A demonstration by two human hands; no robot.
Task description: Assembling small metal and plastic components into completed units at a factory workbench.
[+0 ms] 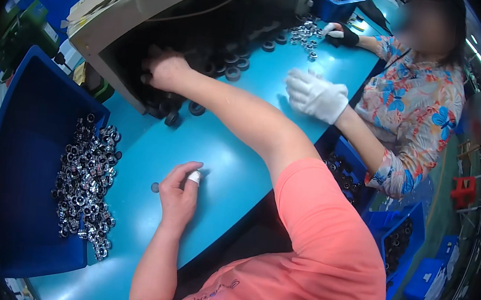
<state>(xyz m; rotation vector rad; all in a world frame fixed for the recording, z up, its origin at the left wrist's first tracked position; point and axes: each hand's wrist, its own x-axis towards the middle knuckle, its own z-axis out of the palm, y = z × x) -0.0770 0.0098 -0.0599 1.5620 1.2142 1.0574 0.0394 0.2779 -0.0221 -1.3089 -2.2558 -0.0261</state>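
My left hand (179, 195) rests over the blue tabletop (223, 142), its fingers loosely bent and apart, with a white wrap around one fingertip. I see nothing clearly held in it. Beside it lies a small dark round piece (155, 187). My right hand (169, 71) reaches into a dark, box-like enclosure (143, 14), among black rings (196, 109) heaped there. Shadow and blur hide its fingers, so whether it grips a ring cannot be made out.
Shiny metal parts (88, 178) spill from a tipped blue bin (31, 186) at the left. Across the table a co-worker (409, 103) wears a white glove (316, 95), near more metal parts (306, 38). Blue crates (401, 237) stand at the lower right.
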